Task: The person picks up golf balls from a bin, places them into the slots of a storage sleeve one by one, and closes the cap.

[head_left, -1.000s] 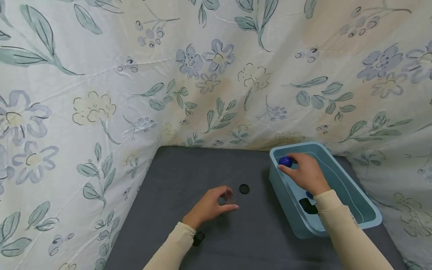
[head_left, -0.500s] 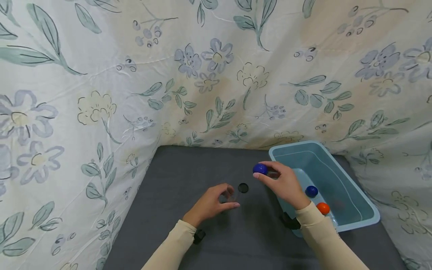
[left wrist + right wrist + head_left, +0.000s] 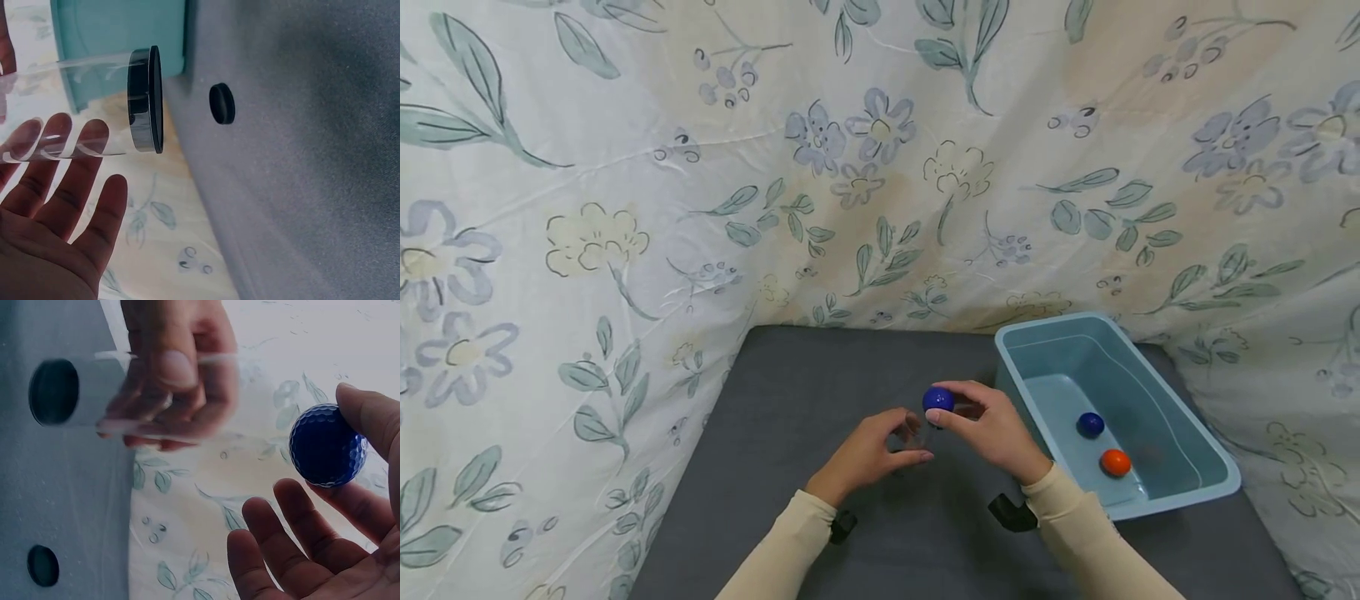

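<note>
My left hand (image 3: 868,454) grips a clear plastic tube (image 3: 109,81) with a black cap (image 3: 144,100) on its lower end. The tube is nearly invisible in the head view. Between thumb and fingers, my right hand (image 3: 996,429) pinches a blue dimpled golf ball (image 3: 328,445). The ball is close beside the left hand in the head view, near the tube's upper end. A loose round black lid (image 3: 222,104) lies on the dark table; the ball and right hand hide it from the head camera.
On the right stands a light blue plastic bin (image 3: 1052,492) with another blue ball (image 3: 1091,425) and an orange ball (image 3: 1116,463) inside. Floral cloth (image 3: 880,167) hangs behind the table and at both sides.
My right hand has carried the blue golf ball out of the bin, leftward to beside my left hand. The left hand has stayed in place with the tube.
</note>
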A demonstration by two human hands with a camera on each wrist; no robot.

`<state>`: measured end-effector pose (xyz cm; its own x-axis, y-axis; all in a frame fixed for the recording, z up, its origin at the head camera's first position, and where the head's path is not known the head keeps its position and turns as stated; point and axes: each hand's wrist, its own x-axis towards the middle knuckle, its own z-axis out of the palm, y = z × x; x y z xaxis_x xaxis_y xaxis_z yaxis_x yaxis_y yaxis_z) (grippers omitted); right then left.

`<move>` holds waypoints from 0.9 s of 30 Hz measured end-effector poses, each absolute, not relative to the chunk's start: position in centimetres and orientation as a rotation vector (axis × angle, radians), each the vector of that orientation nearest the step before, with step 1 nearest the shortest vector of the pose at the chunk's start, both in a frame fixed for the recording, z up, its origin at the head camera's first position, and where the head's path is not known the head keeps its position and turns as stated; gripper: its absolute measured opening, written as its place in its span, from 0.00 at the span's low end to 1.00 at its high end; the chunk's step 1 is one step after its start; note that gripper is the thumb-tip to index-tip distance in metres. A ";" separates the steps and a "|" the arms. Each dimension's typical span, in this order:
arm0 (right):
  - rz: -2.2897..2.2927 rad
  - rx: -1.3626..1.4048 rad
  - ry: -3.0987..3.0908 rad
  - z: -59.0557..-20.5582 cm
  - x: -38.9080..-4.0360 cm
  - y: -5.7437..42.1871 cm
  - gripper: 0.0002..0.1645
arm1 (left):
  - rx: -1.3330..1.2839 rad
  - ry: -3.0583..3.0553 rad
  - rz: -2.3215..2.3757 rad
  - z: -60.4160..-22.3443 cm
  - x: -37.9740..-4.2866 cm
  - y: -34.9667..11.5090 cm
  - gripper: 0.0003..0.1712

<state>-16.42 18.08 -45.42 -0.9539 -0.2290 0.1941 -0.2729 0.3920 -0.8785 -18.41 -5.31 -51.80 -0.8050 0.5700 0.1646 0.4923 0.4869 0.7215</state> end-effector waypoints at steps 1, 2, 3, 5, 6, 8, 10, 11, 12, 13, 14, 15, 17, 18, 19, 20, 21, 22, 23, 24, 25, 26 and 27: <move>1.645 0.471 -2.590 -45.6 -16.4 17.9 0.26 | 0.944 2.623 1.227 -51.8 -18.4 -5.3 0.26; 1.643 0.474 -2.595 -45.7 -16.3 17.7 0.26 | 0.947 2.619 1.232 -51.8 -18.5 -5.3 0.26; 1.645 0.475 -2.601 -45.9 -16.3 17.5 0.26 | 0.953 2.618 1.236 -51.8 -18.5 -5.4 0.26; 1.649 0.478 -2.610 -46.3 -16.2 17.3 0.26 | 0.963 2.620 1.239 -51.9 -18.5 -5.3 0.25; 1.654 0.484 -2.614 -46.5 -16.1 17.2 0.26 | 0.968 2.621 1.240 -51.9 -18.4 -5.3 0.24; 1.678 0.497 -2.619 -46.8 -16.0 17.0 0.27 | 0.984 2.625 1.240 -51.9 -18.4 -5.3 0.23; 1.709 0.517 -2.632 -47.0 -16.0 16.9 0.27 | 1.005 2.629 1.237 -52.0 -18.3 -5.3 0.22; 1.728 0.525 -2.638 -47.1 -15.9 16.8 0.27 | 1.012 2.628 1.239 -52.0 -18.3 -5.3 0.22; 1.742 0.532 -2.644 -47.2 -15.9 16.8 0.28 | 1.021 2.629 1.236 -52.0 -18.3 -5.3 0.22; 1.747 0.536 -2.654 -47.3 -15.9 16.7 0.28 | 1.030 2.630 1.235 -52.0 -18.3 -5.2 0.22; 1.750 0.539 -2.665 -47.3 -15.9 16.7 0.29 | 1.041 2.633 1.234 -52.0 -18.3 -5.2 0.21; 1.746 0.541 -2.679 -47.3 -15.9 16.8 0.29 | 1.047 2.634 1.233 -52.0 -18.3 -5.2 0.21; 1.727 0.550 -2.700 -47.3 -15.9 16.9 0.30 | 1.047 2.637 1.230 -52.1 -18.3 -5.2 0.21; 1.710 0.561 -2.712 -47.3 -15.9 17.0 0.30 | 1.046 2.640 1.228 -52.2 -18.3 -5.2 0.21; 1.691 0.569 -2.726 -47.2 -16.0 17.0 0.30 | 1.040 2.641 1.227 -52.2 -18.2 -5.2 0.21; 1.675 0.579 -2.738 -47.1 -16.0 17.1 0.30 | 1.035 2.641 1.225 -52.2 -18.2 -5.2 0.21; 1.653 0.588 -2.747 -47.1 -16.1 17.2 0.29 | 1.024 2.639 1.223 -52.3 -18.2 -5.2 0.21; 1.636 0.599 -2.750 -46.9 -16.1 17.3 0.28 | 1.012 2.638 1.223 -52.3 -18.2 -5.2 0.21; 1.620 0.599 -2.755 -46.7 -16.2 17.4 0.28 | 1.001 2.638 1.223 -52.3 -18.1 -5.3 0.21; 1.599 0.603 -2.759 -46.6 -16.3 17.5 0.27 | 0.993 2.638 1.223 -52.3 -18.1 -5.3 0.21; 1.584 0.600 -2.760 -46.4 -16.4 17.6 0.27 | 0.988 2.637 1.223 -52.3 -18.1 -5.3 0.22; 1.566 0.601 -2.761 -46.2 -16.5 17.8 0.27 | 0.987 2.635 1.225 -52.4 -18.1 -5.3 0.22; 1.549 0.595 -2.764 -46.0 -16.6 18.0 0.27 | 0.983 2.637 1.225 -52.4 -18.1 -5.3 0.22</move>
<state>-16.61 17.96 -45.99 -0.9285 -0.3557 0.1067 -0.2766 0.4708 -0.8378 -18.08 -5.28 -52.40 -0.7926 0.5783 0.1931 0.5205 0.4768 0.7084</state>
